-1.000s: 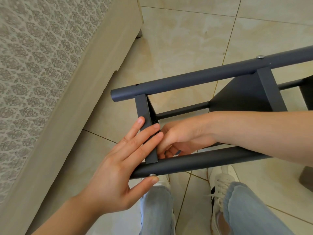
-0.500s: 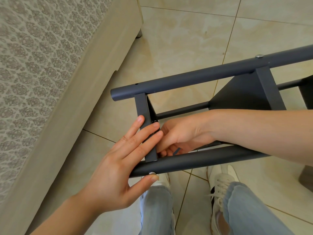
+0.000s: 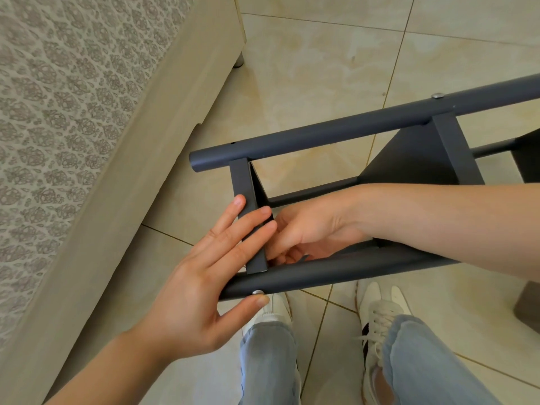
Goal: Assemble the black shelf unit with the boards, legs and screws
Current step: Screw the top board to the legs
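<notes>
The black shelf unit lies on its side on the tiled floor. Its far leg (image 3: 321, 135) and near leg (image 3: 336, 273) run left to right, joined by an end board (image 3: 244, 185) and a second board (image 3: 409, 162). My left hand (image 3: 193, 287) lies flat, its straight fingers pressing on the end board's edge. The thumb touches a silver screw head (image 3: 257, 292) on the near leg. My right hand (image 3: 309, 229) reaches between the legs, fingers curled behind the end board around what looks like a thin dark tool (image 3: 304, 256), mostly hidden.
A beige bed base (image 3: 131, 171) with a patterned mattress (image 3: 58, 83) runs along the left. Another silver screw (image 3: 437, 95) sits in the far leg. My white shoes (image 3: 377, 308) and jeans are just under the near leg. A dark object (image 3: 529, 305) stands at the right edge.
My right hand's fingers have shifted slightly behind the end board. My left hand and the shelf unit have barely moved.
</notes>
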{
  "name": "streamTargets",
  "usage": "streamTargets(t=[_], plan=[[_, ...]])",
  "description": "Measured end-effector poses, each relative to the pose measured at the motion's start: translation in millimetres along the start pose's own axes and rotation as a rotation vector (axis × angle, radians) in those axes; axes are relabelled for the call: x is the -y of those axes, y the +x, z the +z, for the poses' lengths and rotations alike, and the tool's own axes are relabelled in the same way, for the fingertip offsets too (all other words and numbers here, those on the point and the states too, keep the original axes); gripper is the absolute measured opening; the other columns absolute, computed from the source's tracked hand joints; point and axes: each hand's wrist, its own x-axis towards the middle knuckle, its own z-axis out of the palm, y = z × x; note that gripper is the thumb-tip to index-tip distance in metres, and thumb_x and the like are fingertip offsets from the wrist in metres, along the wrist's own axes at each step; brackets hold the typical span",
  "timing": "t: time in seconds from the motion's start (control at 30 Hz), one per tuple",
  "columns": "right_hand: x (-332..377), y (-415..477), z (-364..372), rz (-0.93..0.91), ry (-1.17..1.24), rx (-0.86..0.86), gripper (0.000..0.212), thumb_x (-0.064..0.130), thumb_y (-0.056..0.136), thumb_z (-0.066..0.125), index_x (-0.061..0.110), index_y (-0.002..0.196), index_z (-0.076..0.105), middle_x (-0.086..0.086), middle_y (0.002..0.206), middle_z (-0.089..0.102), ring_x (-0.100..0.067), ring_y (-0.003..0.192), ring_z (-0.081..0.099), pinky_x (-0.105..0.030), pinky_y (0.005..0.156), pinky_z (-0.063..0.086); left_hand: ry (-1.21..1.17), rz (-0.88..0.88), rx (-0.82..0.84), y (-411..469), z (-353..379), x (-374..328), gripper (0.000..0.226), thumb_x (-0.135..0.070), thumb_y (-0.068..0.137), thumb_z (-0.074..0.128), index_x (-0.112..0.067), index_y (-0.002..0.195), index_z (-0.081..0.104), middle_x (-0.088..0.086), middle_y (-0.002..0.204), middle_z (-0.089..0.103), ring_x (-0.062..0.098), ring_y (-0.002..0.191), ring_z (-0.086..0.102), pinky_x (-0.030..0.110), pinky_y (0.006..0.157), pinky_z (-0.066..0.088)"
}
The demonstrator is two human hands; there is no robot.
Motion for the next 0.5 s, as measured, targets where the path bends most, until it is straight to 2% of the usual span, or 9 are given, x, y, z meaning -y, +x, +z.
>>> streamTargets(t=[0.13, 0.2, 0.37, 0.5], plan=[[2, 2, 0, -0.010, -0.028, -0.010, 0.010, 0.012, 0.097, 0.055, 0.008, 0.104, 0.059, -0.002, 0.074, 0.054, -0.012, 0.069, 0.052, -0.024, 0.071, 0.045, -0.003, 0.003, 0.012, 2, -1, 2, 0.063, -0.047, 0.101, 0.047, -0.011, 0.151, 0.036, -0.003, 0.164, 0.030, 0.029, 0.155, 0.013, 0.032, 0.125, 0.016], [5, 1, 0, -0.011, -0.051, -0.033, 0.011, 0.011, 0.096, 0.055, 0.008, 0.105, 0.059, -0.002, 0.075, 0.054, -0.012, 0.069, 0.052, -0.022, 0.068, 0.046, -0.010, -0.001, 0.020, 3, -3, 3, 0.063, -0.046, 0.101, 0.048, -0.012, 0.152, 0.036, -0.003, 0.164, 0.030, 0.029, 0.156, 0.012, 0.031, 0.125, 0.016], [15, -11, -1, -0.053, -0.084, -0.131, 0.010, 0.006, 0.095, 0.055, 0.007, 0.096, 0.064, -0.006, 0.080, 0.062, -0.018, 0.077, 0.058, -0.030, 0.074, 0.047, -0.025, -0.006, 0.032, 9, -8, 6, 0.063, -0.043, 0.100, 0.051, -0.015, 0.154, 0.034, -0.006, 0.164, 0.028, 0.026, 0.156, 0.011, 0.030, 0.125, 0.015], [22, -24, 3, -0.084, -0.146, -0.209, 0.027, 0.009, 0.096, 0.054, -0.004, 0.117, 0.063, -0.016, 0.099, 0.068, -0.022, 0.088, 0.063, -0.028, 0.080, 0.052, -0.047, -0.047, 0.049, 13, -12, 8, 0.064, -0.041, 0.097, 0.055, -0.024, 0.155, 0.032, -0.014, 0.165, 0.023, 0.019, 0.156, 0.007, 0.027, 0.125, 0.011]])
